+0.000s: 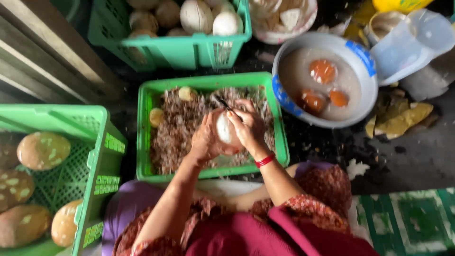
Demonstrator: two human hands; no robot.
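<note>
Three green plastic crates surround me on the dark floor. Biggest is the crate at my left [102, 142], holding brown-skinned coconuts [43, 150] with pale patches. Next is the crate at the far side [189, 50], filled with peeled, whitish coconuts [195, 16]. Directly in front of my knees sits the middle crate [144, 137], its bottom heaped with brown shavings [175, 132], and two small yellowish pieces lie near its far left corner.

To the right of that crate stands a round white basin with a blue band [365, 57], full of cloudy water in which three orange-brown pieces [323, 71] float. Beyond it rests a clear plastic jug [407, 42], and yellowish scraps [403, 118] lie on the floor near the basin's near right side.

Over the middle crate I hold a peeled white coconut [224, 128] between both hands. My left hand [206, 140] cups it from the left, fingers wrapped closed around its side. My right hand [249, 125], with a red bangle [265, 160] at the wrist, curls over its right side, fingers clamped on a dark small tool [222, 103] whose tip pokes out above the coconut's top edge.
</note>
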